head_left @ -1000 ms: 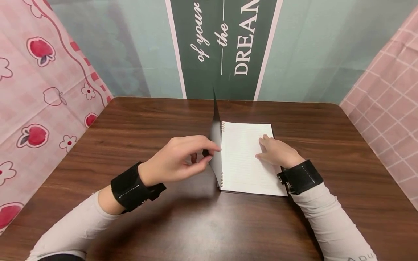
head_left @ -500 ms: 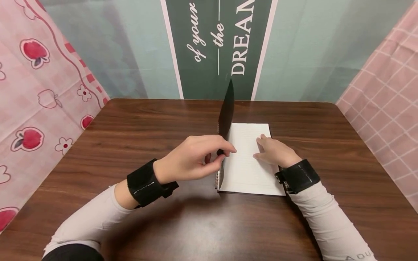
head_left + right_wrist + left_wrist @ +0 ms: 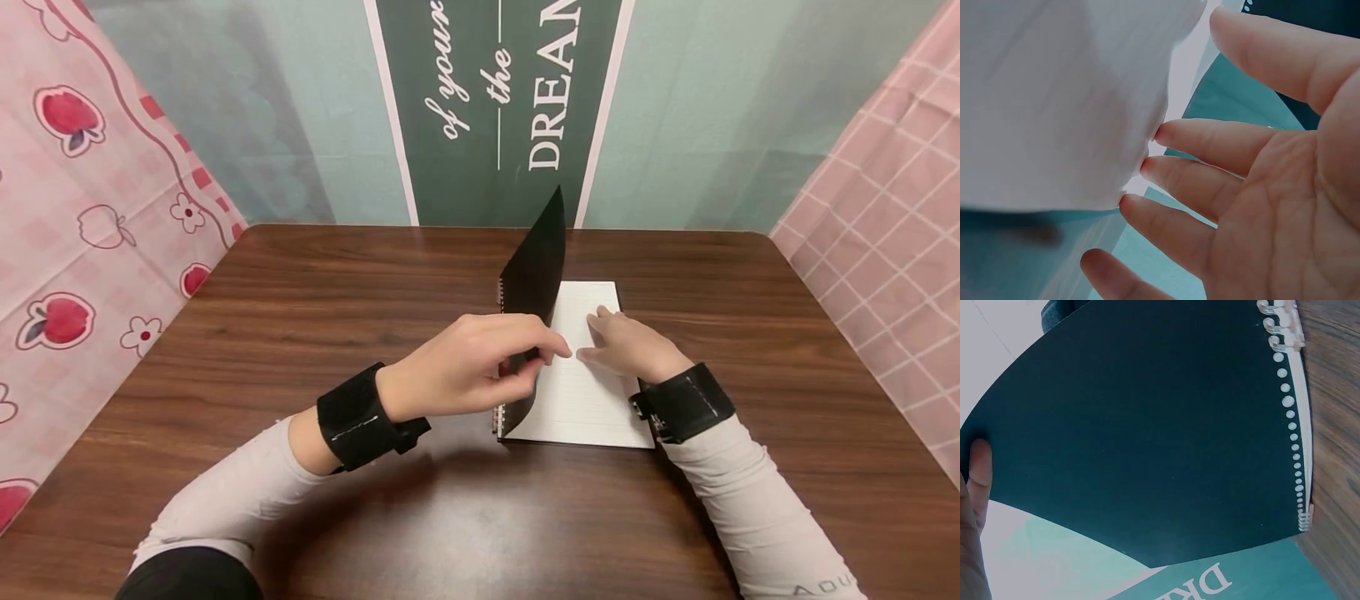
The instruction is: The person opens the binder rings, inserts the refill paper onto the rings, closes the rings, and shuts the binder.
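A spiral notebook lies on the table with its ruled white page [image 3: 588,417] facing up. Its black cover [image 3: 536,258] stands raised and slightly bowed, leaning right over the page from the ring side. My left hand [image 3: 465,367] pinches the cover's free edge between thumb and fingers; in the left wrist view a finger [image 3: 980,469] lies against the dark cover [image 3: 1135,437]. On the right part of the page rests my right hand [image 3: 633,346], fingers extended. Up close in the right wrist view, that hand's fingertips [image 3: 1169,131] touch the white paper [image 3: 1066,94].
The brown wooden table [image 3: 360,275] extends around the notebook. A green cloth backdrop with white lettering [image 3: 551,92] hangs behind it. Pink patterned cloth [image 3: 67,250] borders the left side, and pink checked cloth [image 3: 892,208] the right.
My left hand has moved to the right, swinging the cover from nearly upright to leaning over the page. The right hand stays in place on the paper.
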